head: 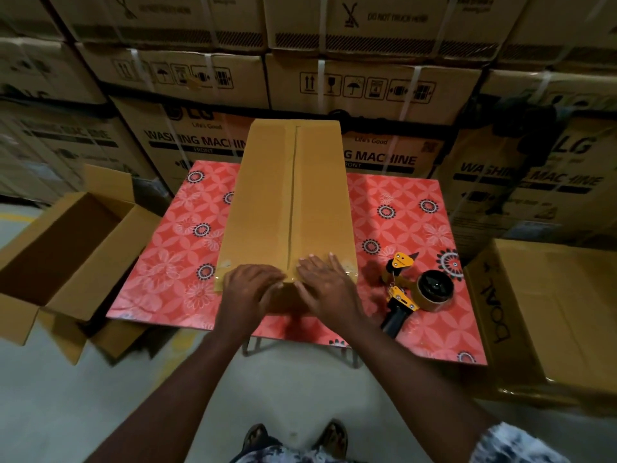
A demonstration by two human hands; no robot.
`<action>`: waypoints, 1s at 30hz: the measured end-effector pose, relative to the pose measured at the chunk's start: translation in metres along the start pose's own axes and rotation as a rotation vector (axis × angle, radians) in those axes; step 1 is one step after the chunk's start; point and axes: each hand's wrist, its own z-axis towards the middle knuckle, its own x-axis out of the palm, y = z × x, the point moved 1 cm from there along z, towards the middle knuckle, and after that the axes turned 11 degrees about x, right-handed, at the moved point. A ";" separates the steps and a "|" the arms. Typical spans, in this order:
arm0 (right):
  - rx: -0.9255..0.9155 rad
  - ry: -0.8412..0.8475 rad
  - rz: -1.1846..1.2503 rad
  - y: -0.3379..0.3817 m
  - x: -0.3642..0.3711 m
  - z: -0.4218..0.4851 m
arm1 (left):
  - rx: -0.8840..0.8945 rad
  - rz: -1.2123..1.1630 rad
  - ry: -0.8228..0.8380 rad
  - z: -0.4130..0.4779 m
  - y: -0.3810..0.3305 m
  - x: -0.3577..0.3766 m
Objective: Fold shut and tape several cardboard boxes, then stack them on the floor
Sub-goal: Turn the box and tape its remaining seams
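Pressing down on the near end of a long, narrow tan cardboard box (293, 195), I work with both hands flat. The left hand (248, 289) and the right hand (329, 285) lie palm-down, fingers loose and grasping nothing. They sit either side of the centre seam, where a glossy band of clear tape (347, 269) crosses the near edge.

The box lies mid-way across a red flower-patterned table top (167, 262), closed flaps facing up. Its long axis runs from 6 o'clock, at my hands, straight to 12 o'clock. The far end points at the stacked brown washing-machine cartons (367, 85).

To do this step well, I judge, the palms should sweep outward from the seam toward 9 and 3 o'clock. They should then fold the tape ends down over the near wall, leaving no bubble or loose corner.

A yellow-and-black tape dispenser with a brown roll (412, 289) rests on the table at 3 o'clock of my right hand, apart from the box. An open tan cardboard box (66, 248) sits on the floor at 9 o'clock. A closed tan cardboard box (551, 312) stands at 3 o'clock.
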 end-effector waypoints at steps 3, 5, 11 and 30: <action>-0.101 -0.028 -0.052 -0.009 0.006 -0.007 | 0.025 -0.046 0.014 0.001 0.004 0.000; -0.131 -0.019 -0.089 -0.012 0.005 -0.010 | 0.016 -0.060 0.016 0.001 0.004 -0.002; -0.014 0.014 -0.003 0.022 0.008 0.004 | 0.053 -0.080 0.017 0.003 0.007 -0.016; -0.044 0.138 -0.094 0.055 0.030 0.010 | 0.066 -0.071 0.063 -0.015 0.058 -0.041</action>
